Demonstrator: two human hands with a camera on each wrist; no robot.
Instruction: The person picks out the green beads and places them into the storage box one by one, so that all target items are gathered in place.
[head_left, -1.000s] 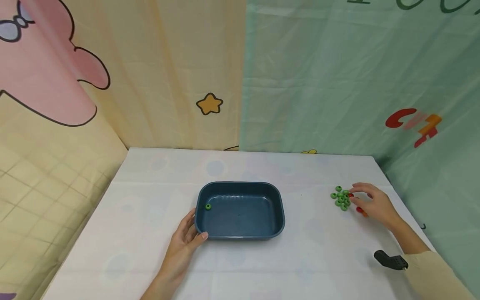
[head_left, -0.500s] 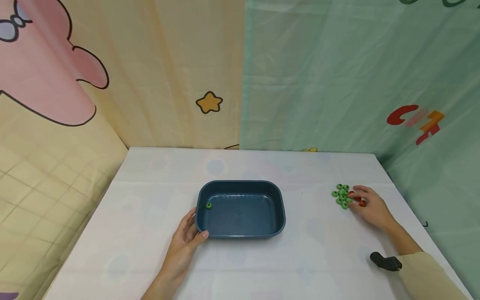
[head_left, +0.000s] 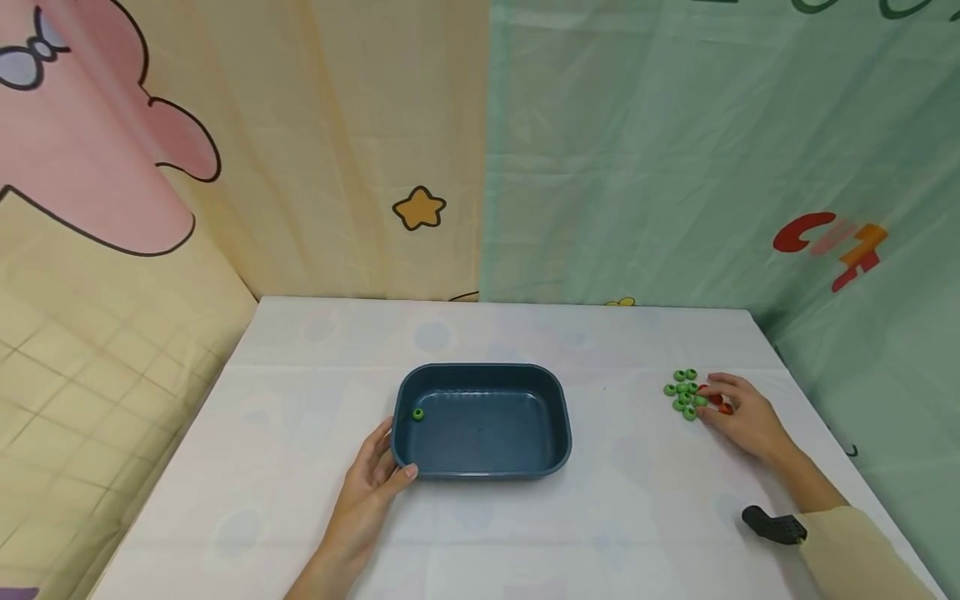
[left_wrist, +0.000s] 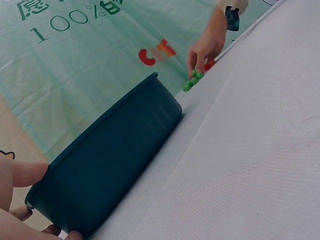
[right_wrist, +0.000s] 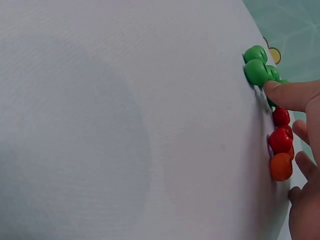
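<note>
Blue tray (head_left: 487,433) — one green bead (head_left: 417,414) inside.

The head view looks forward-down from above; 2 nearer, lower wrist views share green beads (right_wrist: 256,73).

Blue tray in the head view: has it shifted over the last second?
No visible shift: the blue tray sits in the same spot relative to the back edge of the table.

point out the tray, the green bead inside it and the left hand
tray (head_left: 483,429): head view, on the bare floor of it
green bead (head_left: 417,414): head view, on its middle
left hand (head_left: 367,490): head view, on the middle of the hand
</note>
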